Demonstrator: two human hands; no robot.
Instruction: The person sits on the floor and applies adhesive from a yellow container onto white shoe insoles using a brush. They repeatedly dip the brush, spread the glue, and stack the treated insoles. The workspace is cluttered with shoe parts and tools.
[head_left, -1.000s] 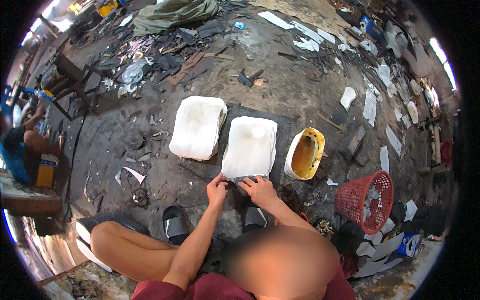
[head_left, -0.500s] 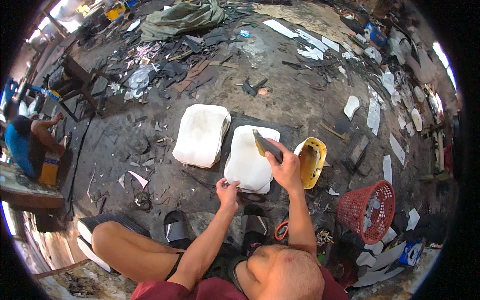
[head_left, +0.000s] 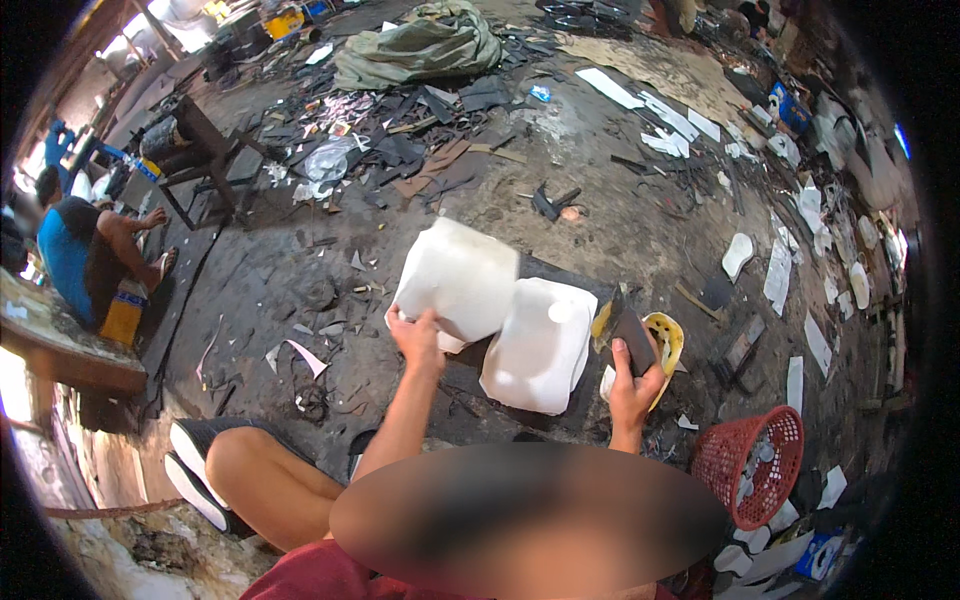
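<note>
Two white moulded plastic shells (head_left: 462, 280), (head_left: 540, 345), yellow plastic tub (head_left: 668, 335), dark flat blade (head_left: 632, 338), red mesh basket (head_left: 755, 462), grey-brown dirt floor (head_left: 300, 290), olive-green crumpled tarpaulin (head_left: 420, 45), black-and-white sandal (head_left: 195, 460)

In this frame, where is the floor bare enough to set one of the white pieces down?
One fairly bare patch lies beyond the two white slabs, toward the black tool. Another lies left of the left hand, dotted only with small scraps. It is crowded by the right hand, between the yellow container and red basket.
</note>
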